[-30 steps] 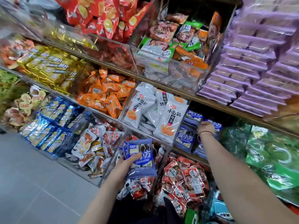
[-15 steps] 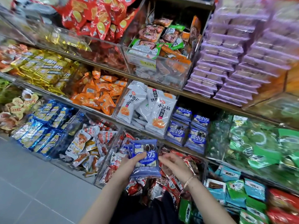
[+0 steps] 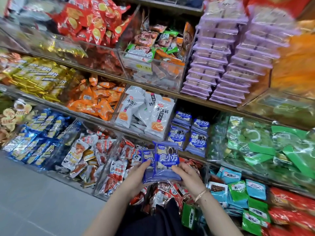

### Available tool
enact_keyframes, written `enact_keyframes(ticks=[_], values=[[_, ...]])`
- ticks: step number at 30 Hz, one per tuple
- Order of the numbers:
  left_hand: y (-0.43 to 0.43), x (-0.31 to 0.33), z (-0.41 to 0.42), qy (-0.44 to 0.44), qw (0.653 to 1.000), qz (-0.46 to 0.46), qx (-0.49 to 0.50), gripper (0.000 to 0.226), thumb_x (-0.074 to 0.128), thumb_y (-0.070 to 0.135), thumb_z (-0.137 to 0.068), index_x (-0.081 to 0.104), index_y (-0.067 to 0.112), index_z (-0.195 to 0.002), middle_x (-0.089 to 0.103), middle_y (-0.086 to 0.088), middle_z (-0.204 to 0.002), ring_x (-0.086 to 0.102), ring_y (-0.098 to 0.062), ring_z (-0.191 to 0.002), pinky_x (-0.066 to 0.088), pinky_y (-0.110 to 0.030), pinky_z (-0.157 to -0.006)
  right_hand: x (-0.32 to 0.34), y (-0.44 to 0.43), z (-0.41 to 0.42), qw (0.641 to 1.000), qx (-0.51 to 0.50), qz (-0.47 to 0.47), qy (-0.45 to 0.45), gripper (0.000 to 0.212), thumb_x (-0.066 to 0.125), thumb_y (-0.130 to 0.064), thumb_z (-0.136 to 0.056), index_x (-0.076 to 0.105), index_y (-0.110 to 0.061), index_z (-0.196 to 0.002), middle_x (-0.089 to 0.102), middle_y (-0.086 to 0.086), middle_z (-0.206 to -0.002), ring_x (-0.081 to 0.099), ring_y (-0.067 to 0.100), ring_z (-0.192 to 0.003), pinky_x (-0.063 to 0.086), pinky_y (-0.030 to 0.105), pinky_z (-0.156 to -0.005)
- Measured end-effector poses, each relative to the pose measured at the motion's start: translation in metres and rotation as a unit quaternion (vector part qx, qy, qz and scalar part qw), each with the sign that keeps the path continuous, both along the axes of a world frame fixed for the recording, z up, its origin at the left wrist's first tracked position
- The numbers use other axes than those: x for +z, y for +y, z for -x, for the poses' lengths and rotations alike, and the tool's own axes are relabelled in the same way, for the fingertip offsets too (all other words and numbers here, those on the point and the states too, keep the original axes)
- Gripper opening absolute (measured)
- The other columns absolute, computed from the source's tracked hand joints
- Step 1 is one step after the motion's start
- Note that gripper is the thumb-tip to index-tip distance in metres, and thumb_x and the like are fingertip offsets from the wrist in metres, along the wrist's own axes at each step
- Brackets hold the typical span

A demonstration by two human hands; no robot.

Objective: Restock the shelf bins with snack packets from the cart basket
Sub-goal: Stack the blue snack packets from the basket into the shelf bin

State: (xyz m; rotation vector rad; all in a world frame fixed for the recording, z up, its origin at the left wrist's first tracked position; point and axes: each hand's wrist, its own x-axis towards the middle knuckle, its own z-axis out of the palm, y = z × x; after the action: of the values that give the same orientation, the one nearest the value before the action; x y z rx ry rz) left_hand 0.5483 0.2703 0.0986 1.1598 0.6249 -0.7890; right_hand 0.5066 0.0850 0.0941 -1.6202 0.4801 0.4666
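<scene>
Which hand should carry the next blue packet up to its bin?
Right. The right hand pinches the front blue packet, and the matching shelved packets lie up on its side; the left hand holds the other packets.

Two hands, the left hand (image 3: 136, 174) and the right hand (image 3: 187, 174), are holding two blue packets (image 3: 167, 159), while four matching packets (image 3: 196, 142) are showing behind them and two stacks of purple packs (image 3: 213, 65) are standing higher up.

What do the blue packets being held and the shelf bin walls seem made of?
The blue packets look like glossy plastic film: glints, sealed top edge. The bin walls look like clear rigid plastic, perhaps acrylic: contents show through, with reflections.
</scene>
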Motion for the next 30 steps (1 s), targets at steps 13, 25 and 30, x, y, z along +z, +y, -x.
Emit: enact_keyframes(ticks=[13,25,30], values=[[0.03,-0.025,-0.011,0.011,0.997,-0.071,0.016,0.022,0.053,0.028,-0.095,0.058,0.012,-0.109,0.073,-0.007,-0.076,0.067,-0.018,-0.054,0.049,-0.022,-0.044,-0.018,-0.055,-0.071,0.893,-0.425,-0.145,0.014,0.012,0.059,-0.017,-0.091,0.054,-0.014,-0.08,0.052,0.004,-0.067,0.047,0.003,-0.035,0.04,0.014,-0.035],[0.037,-0.033,-0.023,0.028,0.997,-0.056,0.048,0.033,0.057,0.025,-0.093,0.055,0.007,-0.12,0.07,-0.013,-0.094,0.065,-0.024,-0.068,0.051,-0.029,-0.051,-0.034,-0.1,-0.176,0.872,-0.483,-0.064,0.05,0.015,0.056,-0.011,-0.092,0.058,-0.005,-0.106,0.057,0.007,-0.08,0.045,0.004,-0.041,0.038,0.009,-0.032],[0.036,-0.032,-0.026,0.035,0.997,-0.045,0.043,0.038,0.056,0.025,-0.093,0.053,0.005,-0.125,0.069,-0.016,-0.101,0.065,-0.025,-0.07,0.05,-0.027,-0.045,-0.042,-0.096,-0.168,0.881,-0.461,-0.076,0.074,0.007,0.054,-0.012,-0.093,0.049,-0.018,-0.092,0.054,0.011,-0.129,0.055,0.01,-0.079,0.044,0.023,-0.094]])
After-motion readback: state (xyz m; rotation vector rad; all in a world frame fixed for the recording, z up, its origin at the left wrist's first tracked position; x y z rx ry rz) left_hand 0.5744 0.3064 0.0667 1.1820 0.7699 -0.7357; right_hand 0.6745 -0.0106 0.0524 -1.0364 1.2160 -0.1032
